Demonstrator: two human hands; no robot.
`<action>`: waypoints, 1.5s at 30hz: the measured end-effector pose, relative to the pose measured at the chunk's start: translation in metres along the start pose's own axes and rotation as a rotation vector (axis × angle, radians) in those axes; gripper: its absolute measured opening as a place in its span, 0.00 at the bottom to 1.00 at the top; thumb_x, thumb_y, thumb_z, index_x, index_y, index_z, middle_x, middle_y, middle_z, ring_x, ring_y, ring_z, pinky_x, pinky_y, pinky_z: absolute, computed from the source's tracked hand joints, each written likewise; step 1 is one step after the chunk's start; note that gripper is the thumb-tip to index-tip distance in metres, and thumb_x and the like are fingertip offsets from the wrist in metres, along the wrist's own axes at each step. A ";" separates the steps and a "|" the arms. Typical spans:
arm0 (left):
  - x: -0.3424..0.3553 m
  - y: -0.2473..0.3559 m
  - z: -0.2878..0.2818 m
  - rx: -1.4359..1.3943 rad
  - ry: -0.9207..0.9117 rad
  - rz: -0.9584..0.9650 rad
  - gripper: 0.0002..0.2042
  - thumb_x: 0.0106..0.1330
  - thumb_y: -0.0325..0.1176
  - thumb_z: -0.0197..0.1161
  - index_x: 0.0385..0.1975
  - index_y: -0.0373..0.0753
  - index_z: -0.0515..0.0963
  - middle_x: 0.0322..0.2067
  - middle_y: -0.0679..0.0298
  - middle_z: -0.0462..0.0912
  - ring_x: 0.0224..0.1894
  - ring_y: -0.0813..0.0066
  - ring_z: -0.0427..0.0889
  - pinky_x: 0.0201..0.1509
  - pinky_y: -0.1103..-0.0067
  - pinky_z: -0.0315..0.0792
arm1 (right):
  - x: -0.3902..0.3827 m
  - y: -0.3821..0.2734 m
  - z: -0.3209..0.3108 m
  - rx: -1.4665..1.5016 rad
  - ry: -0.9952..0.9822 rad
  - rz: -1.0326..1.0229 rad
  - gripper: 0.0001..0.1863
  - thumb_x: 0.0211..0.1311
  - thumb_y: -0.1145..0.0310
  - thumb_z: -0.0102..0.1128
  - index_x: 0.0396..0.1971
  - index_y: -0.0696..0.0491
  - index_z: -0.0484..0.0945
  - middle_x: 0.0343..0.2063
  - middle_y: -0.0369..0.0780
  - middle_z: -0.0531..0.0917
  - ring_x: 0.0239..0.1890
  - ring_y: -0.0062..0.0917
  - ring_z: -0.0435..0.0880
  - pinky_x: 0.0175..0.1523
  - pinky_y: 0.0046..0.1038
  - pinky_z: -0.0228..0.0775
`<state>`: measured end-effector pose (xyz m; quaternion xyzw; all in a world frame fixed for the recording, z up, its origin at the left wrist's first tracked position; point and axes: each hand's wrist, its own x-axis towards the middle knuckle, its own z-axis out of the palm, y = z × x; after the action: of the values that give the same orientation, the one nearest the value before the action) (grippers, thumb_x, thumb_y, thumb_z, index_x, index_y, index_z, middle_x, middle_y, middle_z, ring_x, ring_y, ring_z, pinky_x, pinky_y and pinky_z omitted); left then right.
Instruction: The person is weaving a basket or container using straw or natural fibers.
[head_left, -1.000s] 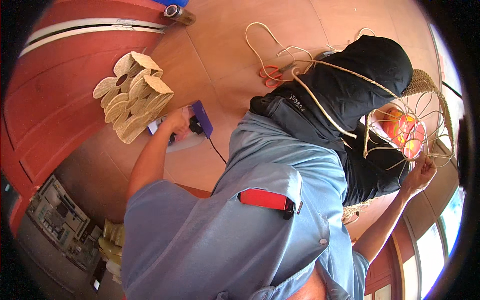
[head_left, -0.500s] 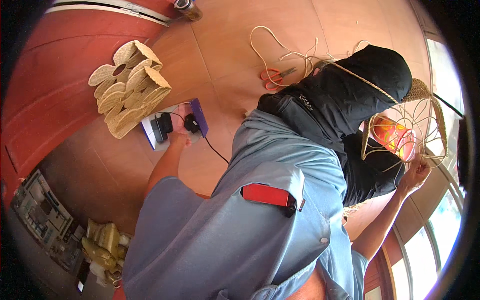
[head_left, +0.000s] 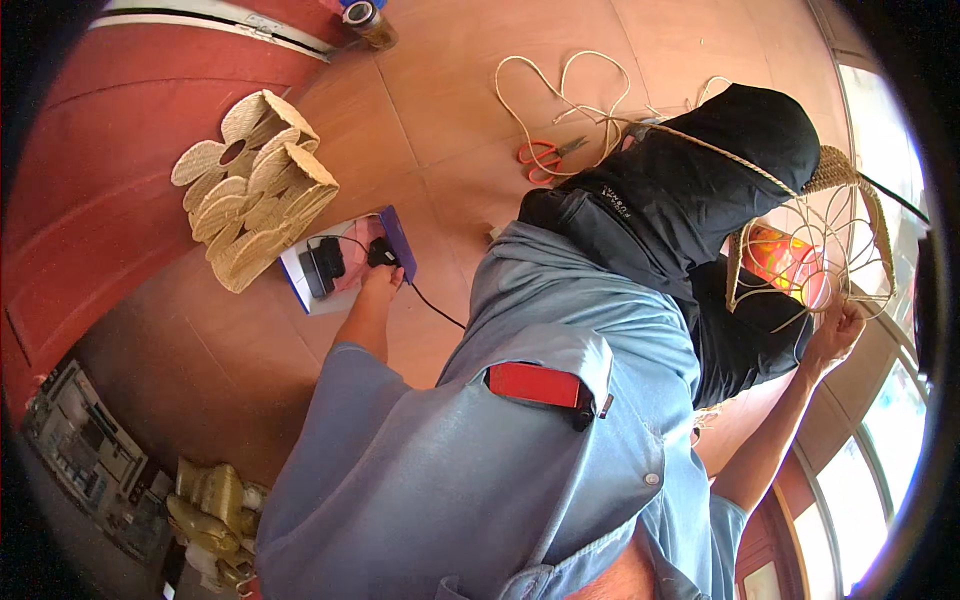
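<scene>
My left hand (head_left: 385,278) is down at an open blue-and-white box (head_left: 305,287), its fingers closed on the lower end of a small black adapter (head_left: 381,250) with a cord. A larger black device (head_left: 321,263) lies beside it on pink material. At the right, my right hand (head_left: 838,332) pinches the lower rim of a wire frame (head_left: 873,225) partly woven with natural cord, held by my black-clad legs (head_left: 730,170). A bright red and yellow object (head_left: 775,255) shows behind its loops. A long cord (head_left: 735,150) runs across the upper leg toward the frame.
Stacked woven flower-shaped pieces (head_left: 255,185) sit left of the box on the tiled floor (head_left: 440,120). Orange-handled scissors (head_left: 540,160) lie among loose cord loops. A metal flask (head_left: 370,28) stands near the red door (head_left: 120,150). Yellowish bundles (head_left: 210,510) are at lower left.
My left hand has moved right within the box, from beside the larger black device to the small adapter. My right hand stays on the frame, shifted slightly upward in the picture.
</scene>
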<state>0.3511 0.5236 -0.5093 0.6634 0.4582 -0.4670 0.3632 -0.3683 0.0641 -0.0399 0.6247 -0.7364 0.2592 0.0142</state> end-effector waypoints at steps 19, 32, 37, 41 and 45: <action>-0.015 -0.003 0.001 0.252 0.002 0.215 0.11 0.68 0.24 0.71 0.46 0.29 0.78 0.36 0.50 0.87 0.27 0.61 0.88 0.24 0.73 0.82 | -0.006 -0.016 -0.001 0.025 0.000 -0.061 0.20 0.78 0.53 0.73 0.45 0.56 0.81 0.37 0.31 0.79 0.39 0.17 0.76 0.48 0.23 0.72; -0.083 0.015 0.024 0.951 0.102 0.465 0.17 0.65 0.33 0.76 0.43 0.27 0.78 0.35 0.45 0.87 0.27 0.56 0.89 0.26 0.67 0.82 | -0.003 -0.012 -0.001 0.029 -0.001 -0.098 0.18 0.79 0.56 0.73 0.45 0.57 0.79 0.38 0.32 0.80 0.40 0.16 0.76 0.47 0.20 0.71; -0.123 0.006 0.035 1.291 0.483 0.958 0.26 0.62 0.30 0.73 0.58 0.28 0.73 0.54 0.39 0.85 0.53 0.39 0.89 0.54 0.55 0.86 | -0.002 -0.008 -0.001 0.016 -0.014 -0.101 0.17 0.79 0.57 0.73 0.45 0.56 0.79 0.38 0.32 0.79 0.40 0.15 0.76 0.46 0.19 0.71; -0.134 0.013 0.036 1.452 0.394 1.060 0.32 0.62 0.25 0.70 0.67 0.29 0.67 0.66 0.38 0.77 0.69 0.34 0.78 0.71 0.51 0.76 | -0.003 -0.008 0.000 0.112 -0.012 -0.090 0.17 0.80 0.58 0.73 0.46 0.56 0.79 0.37 0.31 0.79 0.39 0.15 0.76 0.46 0.19 0.71; -0.128 0.026 0.037 1.494 0.273 1.109 0.33 0.63 0.23 0.69 0.69 0.27 0.66 0.67 0.37 0.75 0.69 0.33 0.76 0.74 0.52 0.74 | 0.001 0.003 -0.002 -0.047 -0.008 -0.015 0.16 0.80 0.59 0.72 0.46 0.56 0.79 0.37 0.31 0.79 0.40 0.15 0.76 0.47 0.19 0.71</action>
<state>0.3468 0.4475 -0.3973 0.8972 -0.3030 -0.3184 -0.0429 -0.3718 0.0641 -0.0384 0.6307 -0.7377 0.2391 0.0281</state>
